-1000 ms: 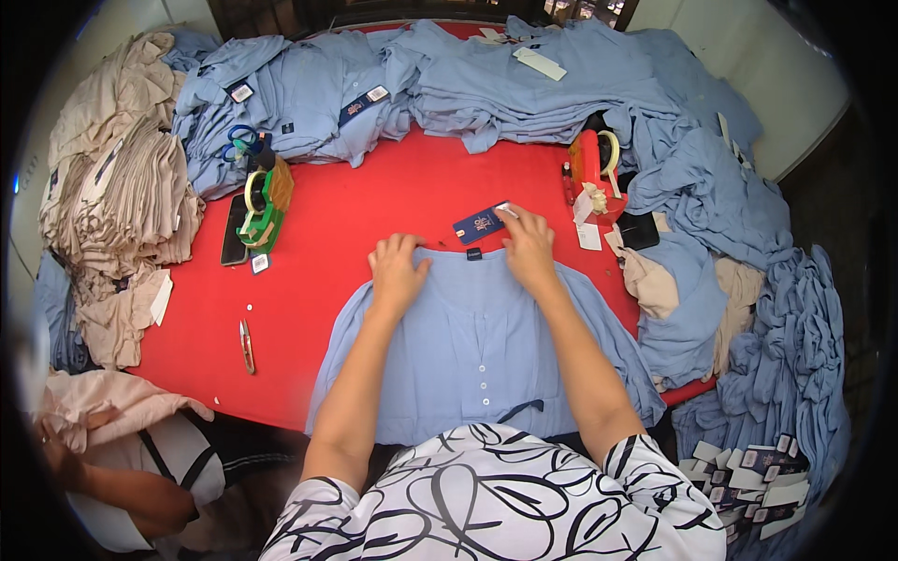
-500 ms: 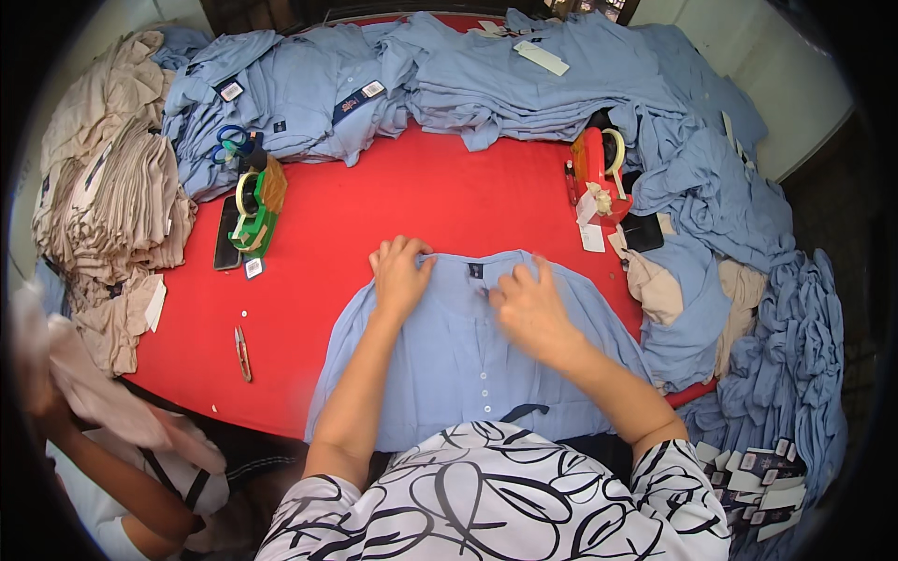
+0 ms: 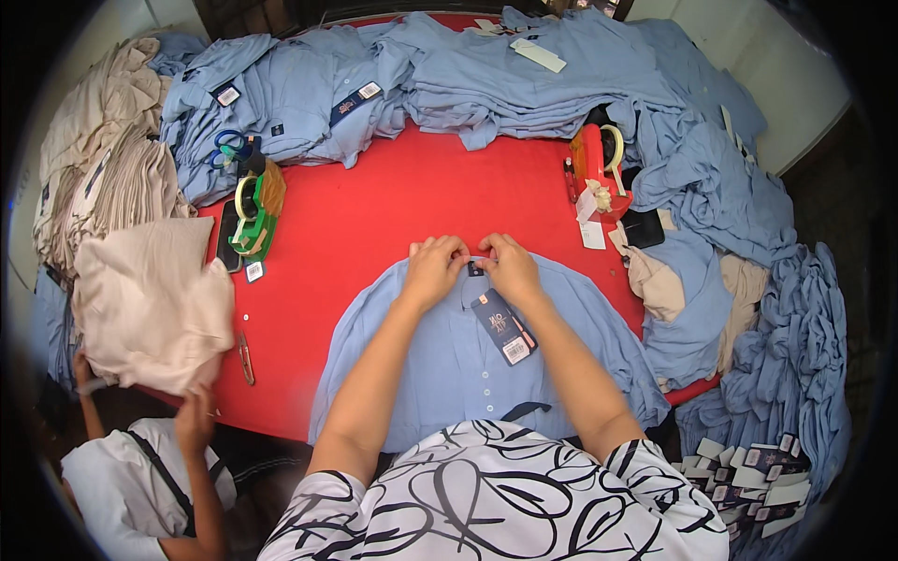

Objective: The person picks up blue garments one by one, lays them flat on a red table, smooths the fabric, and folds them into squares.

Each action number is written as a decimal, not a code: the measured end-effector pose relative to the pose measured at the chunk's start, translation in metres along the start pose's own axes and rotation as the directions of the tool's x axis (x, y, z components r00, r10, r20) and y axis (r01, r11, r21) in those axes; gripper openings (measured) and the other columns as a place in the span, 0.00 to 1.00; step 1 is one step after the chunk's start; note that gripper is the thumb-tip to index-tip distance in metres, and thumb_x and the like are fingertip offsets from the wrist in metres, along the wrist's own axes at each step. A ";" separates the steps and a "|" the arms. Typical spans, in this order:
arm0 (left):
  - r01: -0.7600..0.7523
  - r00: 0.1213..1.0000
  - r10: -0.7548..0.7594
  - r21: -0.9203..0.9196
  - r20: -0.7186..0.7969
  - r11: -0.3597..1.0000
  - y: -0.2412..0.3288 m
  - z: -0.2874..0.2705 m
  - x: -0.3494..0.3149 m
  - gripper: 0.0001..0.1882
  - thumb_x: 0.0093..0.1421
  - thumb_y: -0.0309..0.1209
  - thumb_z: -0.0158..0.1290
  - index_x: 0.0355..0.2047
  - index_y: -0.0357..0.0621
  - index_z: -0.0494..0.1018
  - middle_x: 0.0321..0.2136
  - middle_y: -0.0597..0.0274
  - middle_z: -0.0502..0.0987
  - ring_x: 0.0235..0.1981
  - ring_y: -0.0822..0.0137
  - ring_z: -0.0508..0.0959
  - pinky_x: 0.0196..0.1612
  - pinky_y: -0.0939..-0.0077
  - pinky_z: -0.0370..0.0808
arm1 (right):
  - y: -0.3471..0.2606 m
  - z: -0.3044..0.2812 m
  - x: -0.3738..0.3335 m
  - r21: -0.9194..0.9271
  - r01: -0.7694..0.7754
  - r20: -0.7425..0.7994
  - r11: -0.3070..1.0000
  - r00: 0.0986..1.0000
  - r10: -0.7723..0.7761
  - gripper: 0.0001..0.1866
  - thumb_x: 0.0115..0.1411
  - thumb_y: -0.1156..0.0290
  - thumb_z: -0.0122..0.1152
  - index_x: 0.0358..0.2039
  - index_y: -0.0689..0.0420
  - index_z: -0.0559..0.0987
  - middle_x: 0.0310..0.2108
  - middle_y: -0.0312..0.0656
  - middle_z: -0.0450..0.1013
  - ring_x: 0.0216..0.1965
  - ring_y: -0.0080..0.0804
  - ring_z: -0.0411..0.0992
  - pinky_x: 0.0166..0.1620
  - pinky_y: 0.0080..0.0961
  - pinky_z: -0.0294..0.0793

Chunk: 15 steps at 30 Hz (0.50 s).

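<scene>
A light blue button-front shirt [image 3: 435, 374] lies spread on the red table in front of me, its collar pointing away. At the neckline my left hand [image 3: 433, 273] is closed, fingertips pinching beside the small dark neck label. My right hand [image 3: 514, 273] pinches the other side of that label, close to the left fingertips. A dark blue hang tag [image 3: 506, 329] with a white label lies on the shirt front just below my right hand. Whether the fingers also hold the tag's string is hidden.
Blue shirts [image 3: 543, 93] are stacked along the far edge, beige garments [image 3: 131, 178] at left. Tape dispensers, one green [image 3: 254, 234], one red [image 3: 591, 159], flank the red table [image 3: 402, 201]. Thread snips [image 3: 245, 358] lie left. A co-worker [image 3: 140, 477] handles a beige garment [image 3: 154, 299]. Several tags [image 3: 748, 481] lie lower right.
My right hand has moved up to the collar and my left hand has come rightward to meet it. The hang tag now shows on the shirt. The co-worker's beige garment has swung onto the table.
</scene>
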<state>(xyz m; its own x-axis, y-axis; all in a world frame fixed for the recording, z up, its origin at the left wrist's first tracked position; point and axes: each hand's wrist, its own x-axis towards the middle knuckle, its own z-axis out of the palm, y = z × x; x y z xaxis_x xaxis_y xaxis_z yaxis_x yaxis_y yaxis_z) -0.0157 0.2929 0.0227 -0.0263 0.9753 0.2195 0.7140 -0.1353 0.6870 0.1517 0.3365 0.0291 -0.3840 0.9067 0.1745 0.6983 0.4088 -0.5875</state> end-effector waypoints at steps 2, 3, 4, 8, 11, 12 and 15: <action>-0.022 0.999 0.022 0.005 0.024 1.000 0.007 -0.003 0.001 0.06 0.58 0.35 0.59 0.32 0.47 0.78 0.32 0.65 0.80 0.38 0.63 0.74 0.48 0.64 0.61 | 0.010 -0.010 0.007 -0.078 0.016 0.045 0.997 0.999 -0.013 0.11 0.53 0.68 0.69 0.37 0.53 0.79 0.36 0.40 0.72 0.36 0.44 0.76 0.38 0.40 0.74; -0.018 1.000 0.018 0.046 0.013 0.999 0.003 -0.005 0.000 0.06 0.59 0.35 0.59 0.32 0.47 0.78 0.32 0.64 0.80 0.38 0.63 0.74 0.49 0.65 0.61 | 0.011 -0.018 0.010 -0.179 0.028 0.067 0.983 0.998 -0.016 0.11 0.52 0.69 0.70 0.36 0.53 0.79 0.35 0.41 0.72 0.36 0.44 0.76 0.39 0.40 0.74; -0.017 1.000 0.017 0.086 0.003 0.996 -0.004 -0.011 0.000 0.07 0.59 0.36 0.59 0.32 0.48 0.78 0.32 0.64 0.81 0.38 0.63 0.74 0.50 0.66 0.60 | 0.015 -0.026 0.013 -0.280 0.040 0.085 0.959 0.996 -0.017 0.11 0.52 0.69 0.70 0.35 0.53 0.80 0.35 0.41 0.72 0.36 0.44 0.76 0.39 0.40 0.74; 0.049 0.994 -0.064 0.167 0.089 0.985 -0.026 -0.046 -0.005 0.09 0.59 0.36 0.59 0.33 0.44 0.80 0.33 0.61 0.81 0.38 0.61 0.75 0.50 0.65 0.64 | 0.056 -0.058 0.017 -0.220 0.013 0.179 0.975 0.984 0.028 0.08 0.53 0.69 0.68 0.33 0.57 0.80 0.35 0.43 0.73 0.36 0.41 0.76 0.40 0.36 0.74; 0.183 0.965 -0.181 0.010 0.190 0.983 -0.041 -0.072 0.000 0.11 0.59 0.35 0.59 0.34 0.40 0.81 0.31 0.57 0.82 0.36 0.59 0.77 0.46 0.65 0.71 | 0.104 -0.075 0.035 0.192 -0.080 0.424 0.978 0.906 -0.009 0.07 0.56 0.69 0.62 0.32 0.58 0.79 0.32 0.43 0.77 0.33 0.38 0.76 0.40 0.33 0.75; 0.225 0.956 -0.218 -0.017 0.197 0.974 -0.047 -0.081 0.000 0.10 0.59 0.34 0.59 0.35 0.39 0.80 0.30 0.57 0.81 0.34 0.61 0.77 0.43 0.66 0.72 | 0.109 -0.079 0.037 0.240 -0.132 0.375 0.962 0.926 0.033 0.08 0.57 0.68 0.61 0.33 0.59 0.79 0.31 0.43 0.77 0.33 0.37 0.76 0.39 0.32 0.75; 0.319 0.933 -0.297 -0.082 0.205 0.944 -0.053 -0.095 0.002 0.10 0.57 0.31 0.60 0.36 0.36 0.80 0.27 0.57 0.82 0.29 0.68 0.79 0.36 0.71 0.75 | 0.105 -0.094 0.039 0.306 -0.427 0.353 0.851 0.881 0.315 0.09 0.60 0.67 0.60 0.34 0.61 0.79 0.30 0.45 0.78 0.33 0.35 0.77 0.38 0.30 0.75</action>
<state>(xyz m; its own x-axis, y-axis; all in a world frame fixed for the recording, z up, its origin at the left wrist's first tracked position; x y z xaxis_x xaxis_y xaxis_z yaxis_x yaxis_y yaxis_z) -0.1195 0.2851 0.0525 -0.0930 0.9855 -0.1416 0.6086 0.1688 0.7753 0.2667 0.4248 0.0490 -0.3316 0.8909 -0.3105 0.5735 -0.0710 -0.8161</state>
